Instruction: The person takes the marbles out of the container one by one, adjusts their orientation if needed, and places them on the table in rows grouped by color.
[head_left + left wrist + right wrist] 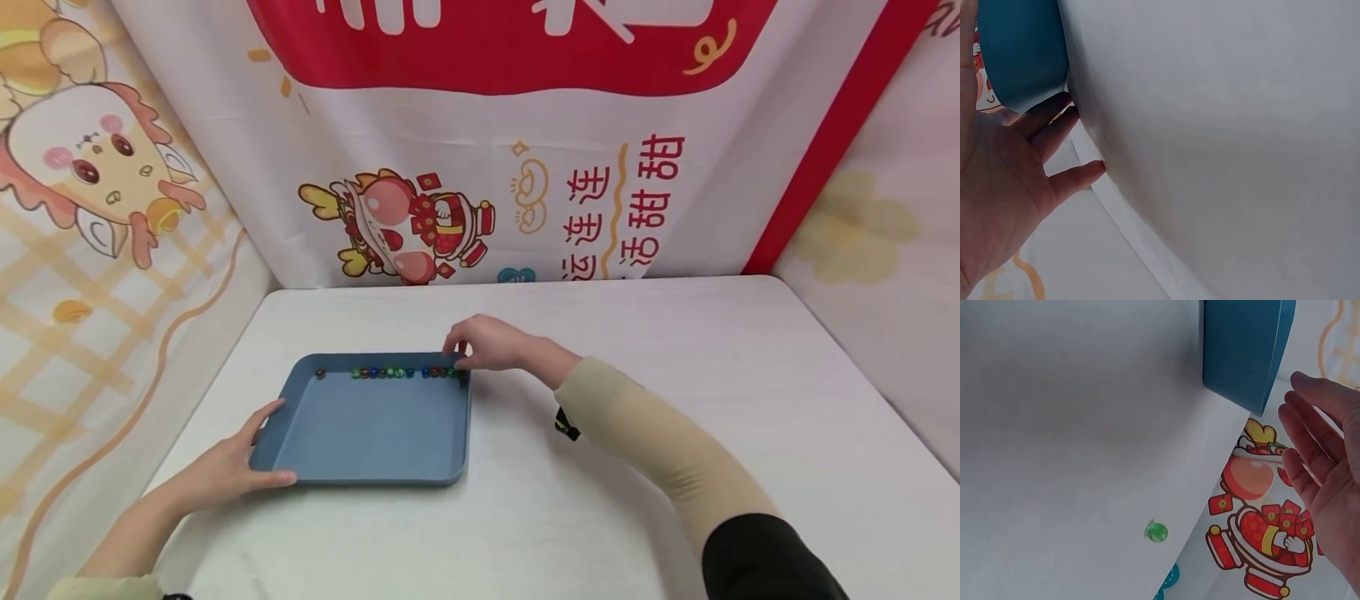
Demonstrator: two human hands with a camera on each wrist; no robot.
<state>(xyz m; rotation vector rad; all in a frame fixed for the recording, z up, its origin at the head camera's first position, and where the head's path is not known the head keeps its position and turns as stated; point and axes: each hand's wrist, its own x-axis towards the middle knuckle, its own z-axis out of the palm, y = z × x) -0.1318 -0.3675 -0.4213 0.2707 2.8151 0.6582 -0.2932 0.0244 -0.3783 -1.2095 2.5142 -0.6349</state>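
Note:
A blue-grey rectangular tray (375, 433) lies on the white table. Several glass marbles (390, 373) form a broken row along its far inner wall, with a lone marble (320, 374) near the far left corner. My left hand (221, 475) holds the tray's near left corner, thumb along the front rim and fingers at the left side. Over the far right corner, my right hand (491, 343) has thumb and fingers bent towards the marbles there, a gap between them. In the right wrist view no marble shows between its fingers. A green marble (1157, 531) rests outside the tray on the table.
White tabletop (600, 500) surrounds the tray. A printed cloth (465, 125) hangs behind the table's far edge, and a patterned cloth (90, 250) stands along the left side. The green marble outside the tray cannot be made out in the head view.

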